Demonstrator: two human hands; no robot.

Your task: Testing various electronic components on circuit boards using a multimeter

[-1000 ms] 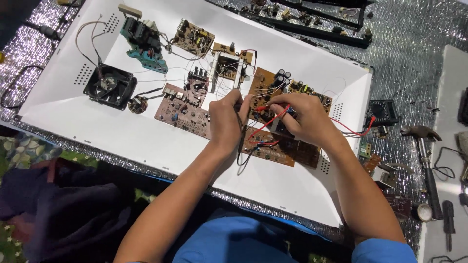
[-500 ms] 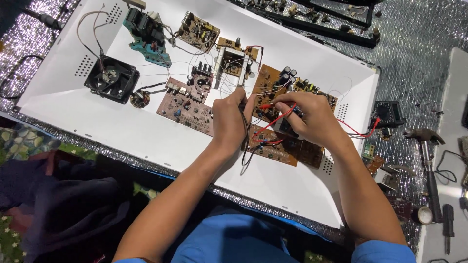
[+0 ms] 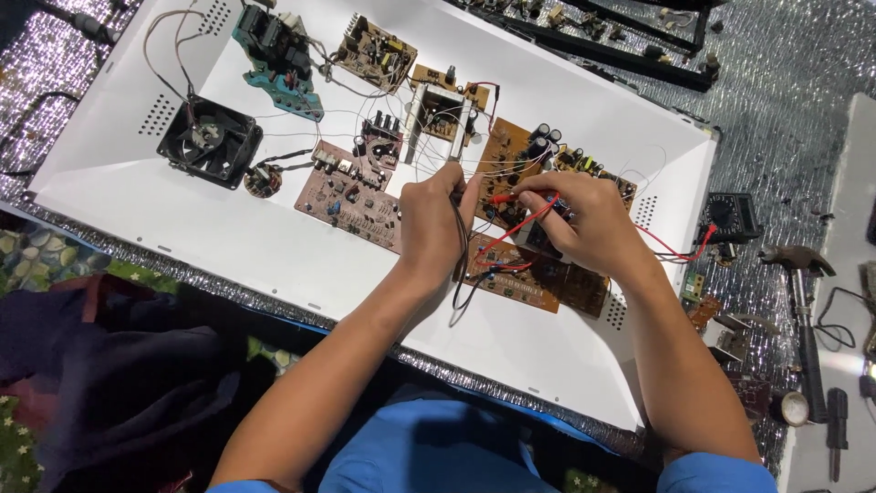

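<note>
Probing in progress, not finished. Left hand (image 3: 436, 219) pinching a black probe lead (image 3: 459, 239), fingers pressed together around it, tip down near the tan circuit board (image 3: 511, 162) with dark cylindrical capacitors. Right hand (image 3: 584, 219) curled, fingertips pinching a red probe lead (image 3: 520, 222) over the same board cluster. Red wire running off to the dark multimeter (image 3: 730, 217) at the right. All laid on a glossy white panel (image 3: 182, 210) over crinkled silver foil sheet (image 3: 785, 100); black square fan (image 3: 210, 141) untouched at left, hammer (image 3: 799, 274) lying aside.
</note>
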